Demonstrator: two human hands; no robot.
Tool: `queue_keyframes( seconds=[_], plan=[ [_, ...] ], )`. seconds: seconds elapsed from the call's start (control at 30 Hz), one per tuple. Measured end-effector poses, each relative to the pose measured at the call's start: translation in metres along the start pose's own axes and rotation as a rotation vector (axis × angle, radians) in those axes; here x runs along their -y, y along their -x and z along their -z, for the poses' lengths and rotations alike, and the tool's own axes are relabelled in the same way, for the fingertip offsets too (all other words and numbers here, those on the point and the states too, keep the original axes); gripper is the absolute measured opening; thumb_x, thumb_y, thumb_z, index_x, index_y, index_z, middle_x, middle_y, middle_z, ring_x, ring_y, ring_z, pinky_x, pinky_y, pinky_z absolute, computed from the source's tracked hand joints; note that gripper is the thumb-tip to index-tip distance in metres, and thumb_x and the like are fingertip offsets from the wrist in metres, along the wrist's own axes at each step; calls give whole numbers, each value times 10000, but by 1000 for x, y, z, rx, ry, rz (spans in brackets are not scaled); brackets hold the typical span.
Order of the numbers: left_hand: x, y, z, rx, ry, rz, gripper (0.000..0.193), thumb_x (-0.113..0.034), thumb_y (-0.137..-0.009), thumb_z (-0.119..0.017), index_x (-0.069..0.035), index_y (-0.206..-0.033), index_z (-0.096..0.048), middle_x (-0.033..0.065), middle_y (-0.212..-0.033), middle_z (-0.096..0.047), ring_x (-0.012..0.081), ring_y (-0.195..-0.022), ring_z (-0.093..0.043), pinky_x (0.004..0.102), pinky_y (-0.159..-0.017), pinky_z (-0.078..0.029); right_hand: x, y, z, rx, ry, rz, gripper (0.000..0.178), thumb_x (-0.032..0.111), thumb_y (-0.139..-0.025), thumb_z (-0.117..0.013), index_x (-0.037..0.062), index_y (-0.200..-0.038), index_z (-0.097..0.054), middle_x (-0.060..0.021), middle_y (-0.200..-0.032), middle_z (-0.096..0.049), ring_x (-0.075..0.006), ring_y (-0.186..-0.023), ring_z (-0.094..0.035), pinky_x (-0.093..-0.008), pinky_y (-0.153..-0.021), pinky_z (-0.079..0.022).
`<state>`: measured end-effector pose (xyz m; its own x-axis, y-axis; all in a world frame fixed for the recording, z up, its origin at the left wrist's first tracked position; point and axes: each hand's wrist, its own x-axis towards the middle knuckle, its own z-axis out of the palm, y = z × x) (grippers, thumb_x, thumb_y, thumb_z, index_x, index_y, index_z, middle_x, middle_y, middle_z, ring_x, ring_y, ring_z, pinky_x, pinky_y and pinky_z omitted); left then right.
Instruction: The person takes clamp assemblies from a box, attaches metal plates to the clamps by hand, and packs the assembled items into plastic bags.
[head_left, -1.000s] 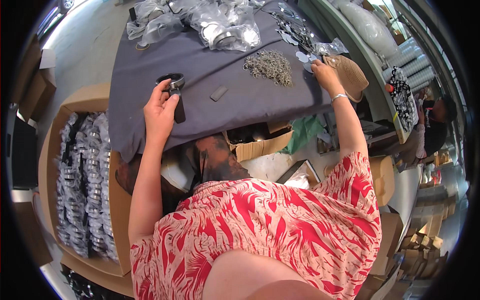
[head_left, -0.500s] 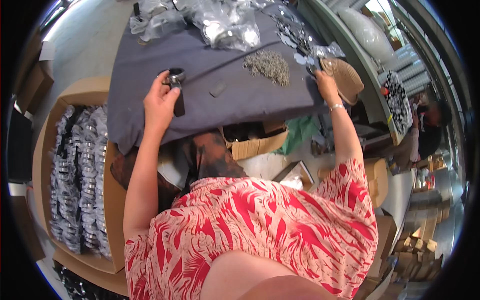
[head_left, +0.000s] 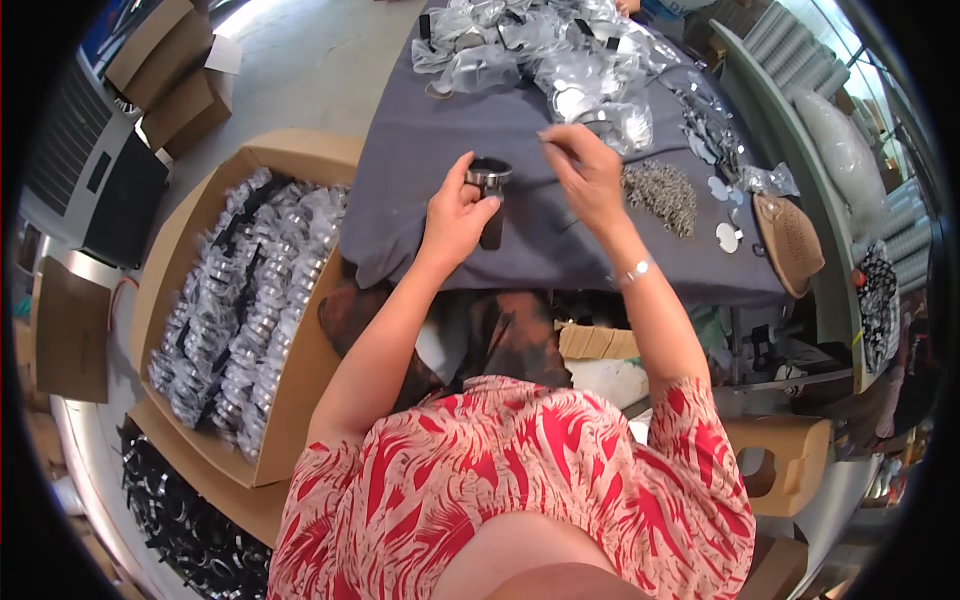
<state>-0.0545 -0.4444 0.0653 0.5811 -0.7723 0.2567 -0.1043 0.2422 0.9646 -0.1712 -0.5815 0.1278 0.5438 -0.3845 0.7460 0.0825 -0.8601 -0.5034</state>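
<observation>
Grey-clothed, the table [head_left: 400, 180] spreads below my remote view. Left of its front edge's middle, I see the left hand [head_left: 455, 218] grasping a black-handled metal ring piece [head_left: 489, 180], handle toward that edge, presumably keeping the round end exposed. Beside it, the right hand [head_left: 590, 182] hovers, blurred; I cannot tell whether it holds anything. Toward the right edge, small metal pieces [head_left: 662, 198] lie heaped, perhaps for easy reach; bagged parts [head_left: 570, 103] crowd the far edge.
</observation>
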Motion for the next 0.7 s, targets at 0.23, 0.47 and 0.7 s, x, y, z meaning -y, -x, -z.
queue_keyframes(
  seconds=[0.23, 0.47, 0.7],
  plan=[
    [4, 2, 2, 4, 1, 23, 628, -22, -747, -596, 20, -1303, -307, 10, -679, -531, 35, -608, -459, 185, -558, -401, -9, 20, -60, 45, -307, -233, 106, 43, -759, -618, 46, -865, -624, -35, -745, -607, -118, -667, -539, -243, -611, -441],
    [3, 0, 4, 45, -18, 50, 634, -36, -743, -606, 14, -1301, -311, 14, -685, -531, 37, -611, -465, 185, -581, -411, -4, 19, -51, 60, 149, 193, 138, 2, -656, -647, 56, -768, -587, -51, -761, -614, -240, -713, -549, -321, -636, -461],
    [6, 2, 3, 9, 41, 32, 657, -56, -736, -613, 8, -1310, -299, 6, -645, -525, 44, -596, -465, 184, -588, -412, -9, 17, -58, -50, 5, 191, 136, -34, -700, -625, 29, -819, -611, -78, -810, -631, -225, -736, -596, -297, -630, -475]
  ],
)
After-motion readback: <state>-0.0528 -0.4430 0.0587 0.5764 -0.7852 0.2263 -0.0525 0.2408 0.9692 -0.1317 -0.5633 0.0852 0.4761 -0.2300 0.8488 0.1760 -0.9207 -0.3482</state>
